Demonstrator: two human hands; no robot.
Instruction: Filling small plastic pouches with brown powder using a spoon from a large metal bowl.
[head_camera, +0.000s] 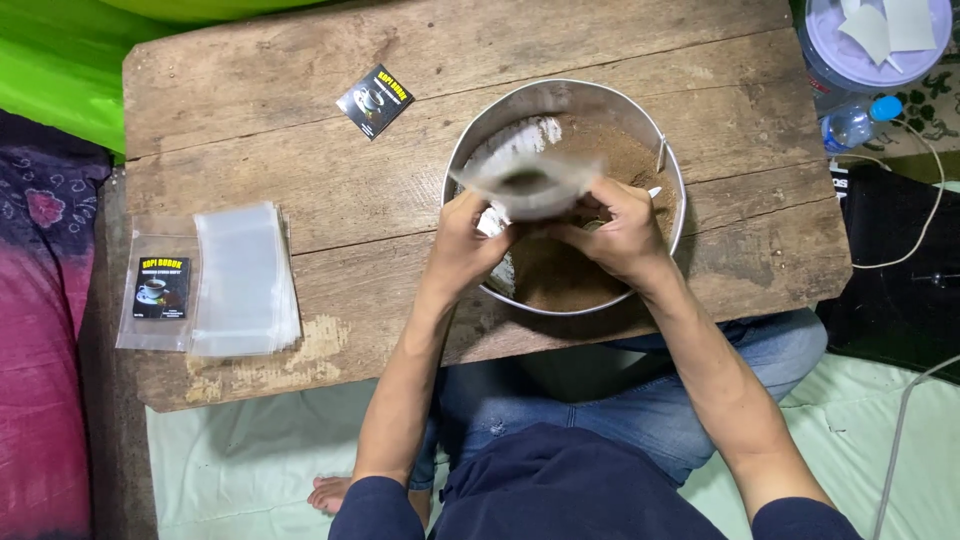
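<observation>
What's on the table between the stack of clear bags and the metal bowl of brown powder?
In the head view, only bare wooden table lies between the stack of clear bags and the metal bowl; the small black label sits farther back.

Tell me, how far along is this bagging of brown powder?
Early, it seems. Done: one clear pouch with a dark label lies at the table's left edge, though whether it is filled I cannot tell. In hand: the left hand and right hand hold a small clear bag open over the metal bowl of brown powder. Left: a stack of empty clear bags and a loose label.
</observation>
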